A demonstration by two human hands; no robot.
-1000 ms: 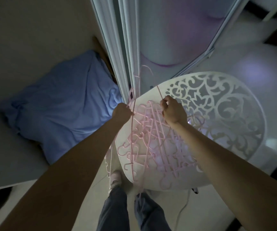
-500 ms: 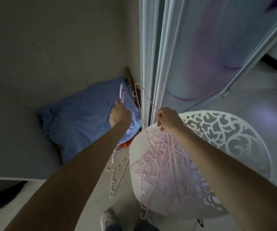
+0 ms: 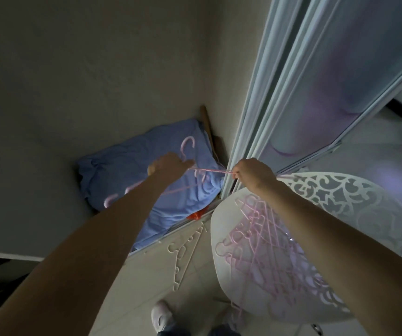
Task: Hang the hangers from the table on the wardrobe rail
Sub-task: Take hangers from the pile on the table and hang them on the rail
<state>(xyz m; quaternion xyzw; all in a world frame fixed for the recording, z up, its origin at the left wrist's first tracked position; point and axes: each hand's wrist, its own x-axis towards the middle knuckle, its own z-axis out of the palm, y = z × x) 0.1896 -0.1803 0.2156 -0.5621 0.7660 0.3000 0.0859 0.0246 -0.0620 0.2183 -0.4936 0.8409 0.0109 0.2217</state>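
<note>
With both arms stretched forward, my left hand [image 3: 168, 164] grips thin pink plastic hangers [image 3: 187, 144] while my right hand [image 3: 252, 172] pinches their bar.

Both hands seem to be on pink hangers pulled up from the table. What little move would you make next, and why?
Probably lift the held pink hanger free of the pile and carry it up into the wardrobe. The left hand grips near a hook, the right hand pinches its thin bar, and both are already off the white table. The rail itself is not in view.
</note>
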